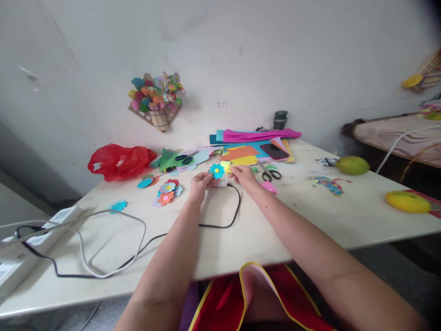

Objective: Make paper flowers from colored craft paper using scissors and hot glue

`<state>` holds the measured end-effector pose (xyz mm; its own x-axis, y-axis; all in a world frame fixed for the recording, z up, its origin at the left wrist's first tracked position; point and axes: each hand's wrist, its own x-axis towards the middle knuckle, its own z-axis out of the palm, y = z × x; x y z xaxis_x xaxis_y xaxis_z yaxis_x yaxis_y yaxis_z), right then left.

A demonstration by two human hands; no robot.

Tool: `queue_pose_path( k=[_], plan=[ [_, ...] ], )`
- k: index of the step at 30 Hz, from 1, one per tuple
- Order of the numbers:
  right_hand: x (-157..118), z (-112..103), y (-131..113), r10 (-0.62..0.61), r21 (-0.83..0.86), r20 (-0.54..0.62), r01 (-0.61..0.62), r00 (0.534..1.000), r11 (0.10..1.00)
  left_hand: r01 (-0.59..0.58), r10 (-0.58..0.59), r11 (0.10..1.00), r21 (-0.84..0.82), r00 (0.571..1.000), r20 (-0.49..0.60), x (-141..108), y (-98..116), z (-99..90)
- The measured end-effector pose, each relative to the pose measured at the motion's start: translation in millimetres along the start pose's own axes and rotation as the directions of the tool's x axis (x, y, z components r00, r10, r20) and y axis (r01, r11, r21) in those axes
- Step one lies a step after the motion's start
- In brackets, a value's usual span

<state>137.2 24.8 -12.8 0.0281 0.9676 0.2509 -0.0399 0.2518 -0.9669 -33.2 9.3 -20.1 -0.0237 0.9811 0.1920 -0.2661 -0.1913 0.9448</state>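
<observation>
Above the middle of the table my left hand (201, 184) pinches the edge of a blue paper flower (217, 171) that has a yellow centre. My right hand (242, 176) is closed on a pale yellow paper piece (225, 166), right beside the blue flower; whether the two touch is hard to tell. Black-handled scissors (270, 174) lie just to the right of my right hand, with a pink paper scrap (269, 186) near them. Left of my left hand rests a pile of finished-looking paper flowers (168, 192).
Coloured paper sheets (241, 154) with a phone (274, 151) on them lie at the back. A red plastic bag (119, 161), blue paper flower shape (119, 206), power strip (44, 243) and loose cables (144, 234) are leftward. Two yellowish fruits (352, 165) lie right.
</observation>
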Motion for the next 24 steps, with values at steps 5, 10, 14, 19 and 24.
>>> queue_pose_path(
  k=[5, 10, 14, 19, 24],
  plan=[
    [-2, 4, -5, 0.01, -0.018, -0.059, -0.012, 0.998, 1.0, -0.005, 0.005, 1.0, 0.002, 1.0, -0.011, 0, 1, 2.4],
    [-7, 7, -8, 0.057, -0.01, -0.011, -0.057, 0.998, 0.998, 0.007, -0.006, 1.0, 0.016, 1.0, -0.011, -3, 4, 5.0],
    [-5, 4, -6, 0.052, 0.027, 0.022, -0.053, 0.998, 0.998, -0.004, 0.004, 1.0, 0.008, 1.0, -0.015, -3, 6, 5.1],
    [-5, -2, -5, -0.032, -0.043, -0.018, 0.031, 0.999, 0.999, -0.012, 0.013, 1.0, 0.018, 1.0, -0.018, 0, 4, 0.6],
    [-4, -7, -5, -0.088, -0.121, -0.03, 0.084, 0.996, 0.989, -0.017, 0.017, 1.0, 0.003, 0.999, -0.041, 2, 2, -1.9]
  ],
)
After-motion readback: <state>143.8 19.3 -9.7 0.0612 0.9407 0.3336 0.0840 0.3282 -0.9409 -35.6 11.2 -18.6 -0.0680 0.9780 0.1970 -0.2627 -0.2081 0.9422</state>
